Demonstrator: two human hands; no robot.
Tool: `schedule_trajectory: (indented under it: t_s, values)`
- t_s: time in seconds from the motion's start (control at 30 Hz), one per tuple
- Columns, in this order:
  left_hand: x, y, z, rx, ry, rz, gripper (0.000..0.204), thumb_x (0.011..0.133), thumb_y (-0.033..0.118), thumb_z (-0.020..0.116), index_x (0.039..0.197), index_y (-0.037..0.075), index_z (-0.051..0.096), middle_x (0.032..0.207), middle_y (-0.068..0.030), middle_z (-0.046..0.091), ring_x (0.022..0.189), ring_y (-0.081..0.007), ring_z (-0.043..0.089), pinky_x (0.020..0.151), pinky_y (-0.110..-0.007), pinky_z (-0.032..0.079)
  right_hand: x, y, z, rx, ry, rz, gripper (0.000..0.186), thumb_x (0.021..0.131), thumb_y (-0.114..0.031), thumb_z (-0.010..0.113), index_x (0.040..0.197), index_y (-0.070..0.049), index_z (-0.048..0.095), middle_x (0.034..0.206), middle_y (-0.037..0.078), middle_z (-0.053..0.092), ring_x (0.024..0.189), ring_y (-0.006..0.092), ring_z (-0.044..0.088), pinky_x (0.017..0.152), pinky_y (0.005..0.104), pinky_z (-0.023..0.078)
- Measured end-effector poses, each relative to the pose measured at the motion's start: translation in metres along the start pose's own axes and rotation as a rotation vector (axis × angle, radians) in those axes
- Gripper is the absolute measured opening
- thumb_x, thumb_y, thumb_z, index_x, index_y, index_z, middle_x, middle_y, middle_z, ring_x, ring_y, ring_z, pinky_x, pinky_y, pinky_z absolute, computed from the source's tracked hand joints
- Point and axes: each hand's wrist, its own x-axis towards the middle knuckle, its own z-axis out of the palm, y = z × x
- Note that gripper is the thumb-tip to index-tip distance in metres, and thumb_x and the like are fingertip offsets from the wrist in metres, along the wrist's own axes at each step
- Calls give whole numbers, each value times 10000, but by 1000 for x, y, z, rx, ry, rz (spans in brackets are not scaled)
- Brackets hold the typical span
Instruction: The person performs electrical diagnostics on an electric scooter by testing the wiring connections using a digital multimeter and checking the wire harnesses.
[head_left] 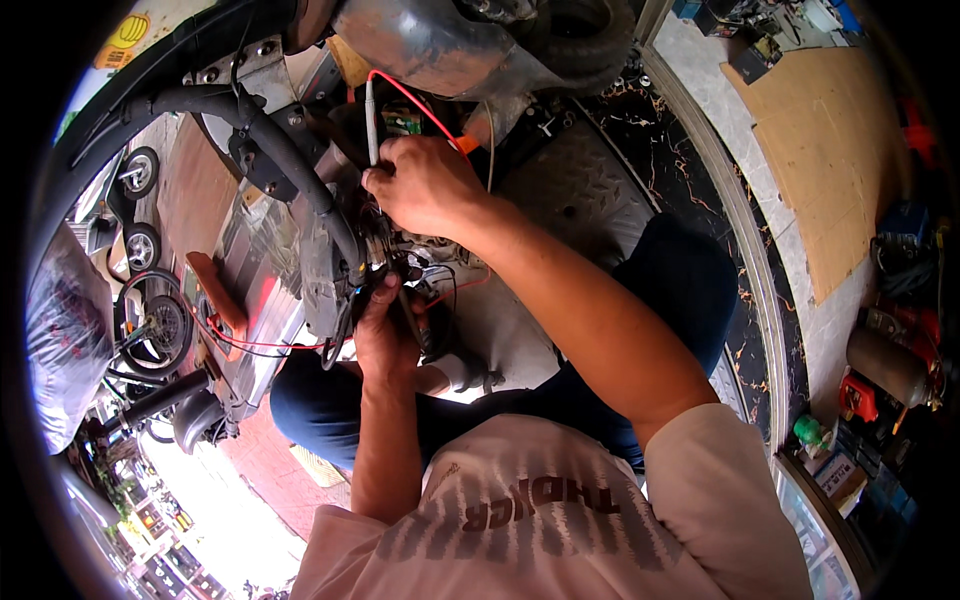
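Observation:
My right hand (420, 185) pinches a slim pale test probe (371, 125), which stands roughly upright with a red lead looping from its top, above a tangle of wires and connectors (380, 245) on a vehicle's dark frame (280, 160). Below it, my left hand (385, 330) is closed on the wiring, its thumb raised against a connector; exactly which piece it grips is partly hidden. Red and black leads (260, 340) run off to the left beside it. A scuffed dark body part (420, 45) hangs over both hands. The probe's tip is hidden behind my right hand.
My knees are bent beside a ribbed metal plate (550, 170). At left are wheels (160, 335), parked two-wheelers and a bagged bundle (70, 340). At right, beyond a metal door track (760, 290), lie cardboard (800, 170), a cylindrical tank (875, 365), red tools and boxes.

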Motion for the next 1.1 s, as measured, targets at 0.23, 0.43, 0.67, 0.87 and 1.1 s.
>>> schedule_trajectory:
  t_s: [0.23, 0.43, 0.67, 0.87, 1.1]
  values:
    - [0, -1, 3, 6, 28, 17, 315, 903, 253, 707, 1123, 38, 640, 954, -91, 699, 637, -133, 621, 510, -264, 471, -2, -12, -12, -27, -112, 139, 383, 920, -345, 619, 1007, 17, 707, 984, 244, 703, 973, 416, 677, 873, 479, 530]
    - [2, -1, 2, -5, 38, 21, 301, 901, 240, 717, 1104, 30, 643, 928, -82, 702, 622, -135, 608, 514, -267, 466, 0, -13, -12, -64, -122, 110, 381, 927, -342, 613, 981, 25, 704, 1012, 254, 696, 993, 419, 670, 879, 487, 521]
    - [2, -2, 1, 1, 17, 27, 304, 903, 247, 715, 1106, 32, 643, 923, -72, 698, 623, -135, 607, 509, -267, 465, 1, -12, -9, -32, -113, 146, 367, 927, -330, 629, 958, 29, 701, 955, 254, 700, 964, 420, 677, 871, 488, 522]
    - [1, 1, 7, 28, 31, 12, 274, 908, 239, 700, 1097, 48, 643, 921, -64, 693, 624, -137, 609, 525, -273, 475, 4, -6, -7, -50, -136, 116, 353, 929, -326, 634, 936, 21, 696, 942, 246, 699, 957, 419, 676, 857, 483, 525]
    - [-3, -5, -6, -136, 95, -209, 216, 926, 239, 680, 1070, 82, 644, 817, -44, 648, 703, -162, 629, 641, -288, 513, 7, -3, -6, -24, -214, -4, 254, 949, -272, 662, 944, -19, 687, 824, 172, 693, 803, 343, 684, 713, 448, 511]
